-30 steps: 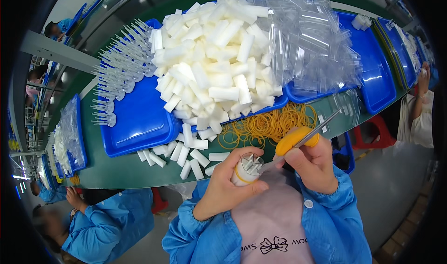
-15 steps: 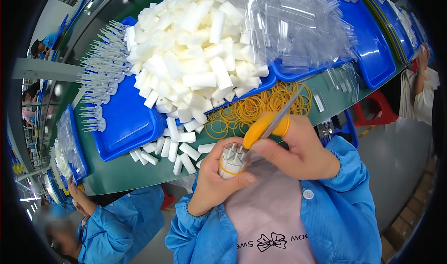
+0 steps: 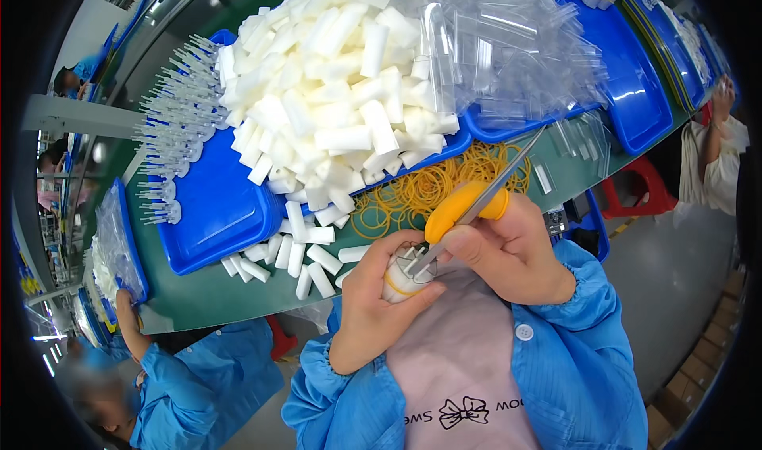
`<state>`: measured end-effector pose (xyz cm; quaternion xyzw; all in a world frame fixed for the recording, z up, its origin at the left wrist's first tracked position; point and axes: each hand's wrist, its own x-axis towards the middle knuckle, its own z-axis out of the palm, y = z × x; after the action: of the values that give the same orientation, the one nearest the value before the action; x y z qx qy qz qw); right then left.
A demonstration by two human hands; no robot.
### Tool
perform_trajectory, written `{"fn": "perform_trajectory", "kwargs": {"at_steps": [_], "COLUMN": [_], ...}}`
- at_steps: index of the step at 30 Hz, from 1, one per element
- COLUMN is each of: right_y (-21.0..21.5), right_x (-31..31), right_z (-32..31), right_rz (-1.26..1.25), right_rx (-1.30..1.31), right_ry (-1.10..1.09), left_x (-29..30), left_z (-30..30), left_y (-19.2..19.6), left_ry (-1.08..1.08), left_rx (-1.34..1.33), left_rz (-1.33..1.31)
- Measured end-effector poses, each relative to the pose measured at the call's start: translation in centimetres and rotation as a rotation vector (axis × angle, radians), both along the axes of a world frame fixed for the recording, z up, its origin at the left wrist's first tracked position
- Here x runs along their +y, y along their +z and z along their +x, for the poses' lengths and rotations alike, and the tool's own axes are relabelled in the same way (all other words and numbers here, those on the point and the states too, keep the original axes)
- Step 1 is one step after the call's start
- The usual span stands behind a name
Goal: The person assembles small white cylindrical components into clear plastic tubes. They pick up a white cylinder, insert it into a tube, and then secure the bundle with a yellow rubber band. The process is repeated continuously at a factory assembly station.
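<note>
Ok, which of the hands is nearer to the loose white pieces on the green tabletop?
Left. The left hand is beside the loose white pieces, just to their right; the right hand is farther off to the right.

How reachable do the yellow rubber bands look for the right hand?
Probably yes: the rubber bands lie exposed just beyond the right hand, though the metal tool it holds may interfere.

Bright light glares off the clear plastic; the warped, dark rim seems blurred.
</note>
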<state>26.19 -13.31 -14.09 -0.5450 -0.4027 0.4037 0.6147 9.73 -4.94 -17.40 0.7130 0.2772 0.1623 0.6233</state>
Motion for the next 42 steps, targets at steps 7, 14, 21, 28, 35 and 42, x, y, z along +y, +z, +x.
{"fn": "perform_trajectory", "kwargs": {"at_steps": [7,14,21,28,35,42], "right_y": [0.0,0.2,0.8,-2.9,-4.3,-4.5], "right_x": [-0.1,-0.5,-3.5,-6.2,-5.9,-5.3], "right_z": [-0.7,-0.6,3.1,3.6,3.8,3.5], "right_rz": [-0.061,0.123,-0.086,-0.263,-0.264,-0.265], "right_rx": [-0.089,-0.227,-1.096,-1.336,-1.246,-1.12], "right_ry": [-0.013,-0.132,-0.149,0.161,0.086,-0.071], "left_x": [0.1,0.8,2.4,2.8,2.3,2.4], "left_z": [0.5,0.3,-1.9,-1.6,-2.0,-2.4], "left_y": [1.4,1.5,2.1,2.5,1.5,0.7], "left_ry": [-0.01,-0.024,0.187,0.193,0.177,0.155], "left_rx": [0.091,0.026,-0.38,-0.454,-0.434,-0.442], "left_rz": [0.361,0.363,-0.461,-0.585,-0.572,-0.704]}}
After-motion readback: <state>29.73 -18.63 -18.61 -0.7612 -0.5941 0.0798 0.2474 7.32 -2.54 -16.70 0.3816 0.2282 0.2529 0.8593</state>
